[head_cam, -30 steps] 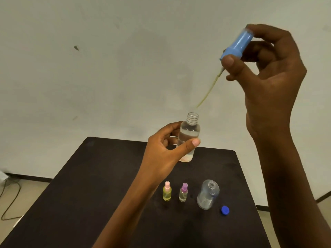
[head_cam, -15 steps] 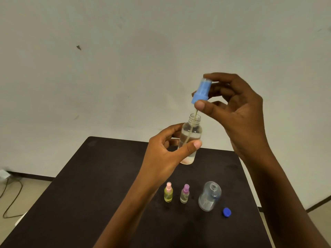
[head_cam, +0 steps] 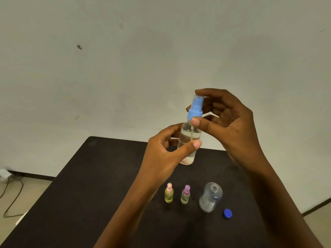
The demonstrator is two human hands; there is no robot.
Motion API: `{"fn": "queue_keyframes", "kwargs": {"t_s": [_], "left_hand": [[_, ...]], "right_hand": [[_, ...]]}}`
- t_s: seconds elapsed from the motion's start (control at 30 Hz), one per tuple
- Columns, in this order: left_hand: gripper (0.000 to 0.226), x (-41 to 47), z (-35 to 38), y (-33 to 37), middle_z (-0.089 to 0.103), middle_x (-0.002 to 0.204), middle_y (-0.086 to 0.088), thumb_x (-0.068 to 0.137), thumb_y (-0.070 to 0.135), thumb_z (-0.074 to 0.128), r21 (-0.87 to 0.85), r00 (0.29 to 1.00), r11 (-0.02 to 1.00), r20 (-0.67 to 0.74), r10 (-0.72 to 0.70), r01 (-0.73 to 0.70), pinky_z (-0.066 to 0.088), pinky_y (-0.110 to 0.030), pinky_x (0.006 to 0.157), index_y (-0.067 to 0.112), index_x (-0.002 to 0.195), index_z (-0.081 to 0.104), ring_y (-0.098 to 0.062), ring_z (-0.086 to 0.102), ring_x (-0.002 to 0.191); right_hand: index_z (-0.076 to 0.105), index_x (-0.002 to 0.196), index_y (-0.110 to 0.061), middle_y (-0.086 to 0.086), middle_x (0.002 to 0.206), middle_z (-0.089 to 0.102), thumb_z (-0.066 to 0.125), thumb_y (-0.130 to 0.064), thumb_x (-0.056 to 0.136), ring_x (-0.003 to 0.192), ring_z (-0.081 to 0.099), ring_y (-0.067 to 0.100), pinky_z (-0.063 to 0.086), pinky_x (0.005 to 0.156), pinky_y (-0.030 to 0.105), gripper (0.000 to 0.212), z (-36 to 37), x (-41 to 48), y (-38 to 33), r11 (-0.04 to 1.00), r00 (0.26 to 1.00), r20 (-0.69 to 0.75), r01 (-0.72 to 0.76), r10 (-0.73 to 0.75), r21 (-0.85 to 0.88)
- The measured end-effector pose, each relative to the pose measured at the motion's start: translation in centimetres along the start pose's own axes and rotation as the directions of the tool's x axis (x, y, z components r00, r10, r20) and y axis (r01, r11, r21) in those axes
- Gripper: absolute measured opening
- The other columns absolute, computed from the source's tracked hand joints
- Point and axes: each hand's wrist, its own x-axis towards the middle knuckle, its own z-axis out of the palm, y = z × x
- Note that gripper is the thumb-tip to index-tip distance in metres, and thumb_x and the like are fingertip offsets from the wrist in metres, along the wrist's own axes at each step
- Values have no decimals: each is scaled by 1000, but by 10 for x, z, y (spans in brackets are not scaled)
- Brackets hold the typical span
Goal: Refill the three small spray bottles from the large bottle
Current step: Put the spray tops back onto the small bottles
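Note:
My left hand point(head_cam: 161, 154) holds a clear spray bottle point(head_cam: 188, 140) upright above the black table point(head_cam: 100, 185); liquid fills most of it. My right hand point(head_cam: 227, 122) pinches the blue spray cap point(head_cam: 195, 109), which sits on the bottle's neck with its dip tube down inside. On the table stand a small yellow-tinted spray bottle with a pink cap point(head_cam: 168, 193) and a small clear one with a purple cap point(head_cam: 185, 194). To their right stands the large clear bottle point(head_cam: 210, 197), its mouth uncapped. Its blue cap point(head_cam: 227, 213) lies beside it.
A pale wall rises behind the table. On the floor at the left lie a cable point(head_cam: 12, 199) and a white socket block point(head_cam: 4, 173). The table's right edge runs close past the blue cap.
My right hand came down from high on the right with the blue spray cap, fed its tube into the held bottle, and set the cap onto the neck.

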Motion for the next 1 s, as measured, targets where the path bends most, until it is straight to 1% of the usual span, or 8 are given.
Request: {"fn": "queue_keyframes", "kwargs": {"t_s": [0.1, 0.2, 0.3, 0.37, 0.47, 0.63, 0.87, 1.0], "left_hand": [[39, 0, 0, 0, 66, 100, 13, 58, 42, 64, 1, 1000, 1000, -6, -3, 3, 53, -39, 92, 38, 96, 57, -12, 64, 99], [38, 0, 0, -1, 66, 100, 13, 58, 43, 64, 7, 1000, 1000, -7, -13, 13, 52, -39, 93, 40, 96, 56, -13, 63, 100], [38, 0, 0, -1, 66, 103, 9, 58, 43, 64, 2, 1000, 1000, -10, -23, 23, 50, -40, 95, 40, 96, 56, -14, 62, 102], [37, 0, 1, -1, 64, 104, 11, 58, 43, 63, 6, 1000, 1000, -9, -25, 25, 49, -39, 96, 43, 94, 54, -14, 61, 104], [37, 0, 1, -2, 65, 104, 12, 58, 43, 64, 4, 1000, 1000, -6, -22, 22, 49, -38, 97, 43, 94, 55, -14, 61, 103], [36, 1, 1, -3, 65, 103, 12, 58, 43, 64, 0, 1000, 1000, -8, -20, 20, 49, -41, 96, 42, 94, 56, -14, 61, 103], [39, 1, 1, -4, 66, 106, 9, 58, 43, 64, -7, 1000, 1000, -11, -14, 14, 50, -41, 95, 41, 96, 56, -14, 62, 103], [40, 1, 1, -6, 67, 103, 10, 59, 41, 65, -12, 1000, 1000, -4, 3, -3, 51, -37, 93, 38, 99, 58, -13, 63, 101]], "right_hand": [[54, 114, -24, 1, 103, 65, 71, -13, 74, 97, 63, 26, 56, 79, 40, 45, 1, -1, 2, 1000, 1000, 6, -15, 15, 3], [50, 120, -25, 8, 106, 64, 69, -16, 75, 98, 64, 24, 56, 81, 32, 50, 1, -1, 2, 999, 999, 7, -39, 39, 23], [50, 122, -23, 8, 106, 66, 64, -21, 80, 100, 64, 23, 54, 81, 27, 44, 1, -1, 3, 991, 996, -23, -82, 85, 103], [51, 123, -21, 9, 106, 67, 59, -27, 83, 101, 64, 23, 54, 80, 28, 41, 1, -1, 5, 983, 992, -39, -110, 117, 147], [50, 123, -17, 9, 103, 70, 54, -19, 83, 100, 65, 23, 53, 84, 31, 40, 2, -3, 8, 968, 988, -11, -149, 155, 202], [50, 121, -12, 8, 101, 70, 57, -9, 81, 95, 68, 22, 52, 81, 24, 41, 3, -4, 7, 959, 990, -5, -138, 143, 246], [57, 112, -20, 6, 94, 69, 67, -14, 74, 93, 67, 24, 53, 76, 25, 40, 5, -4, 8, 981, 990, -75, -108, 122, 163], [58, 108, -22, -3, 86, 67, 70, -15, 71, 84, 65, 15, 53, 72, 22, 40, 6, -5, 9, 985, 989, -102, -93, 108, 143]]}}
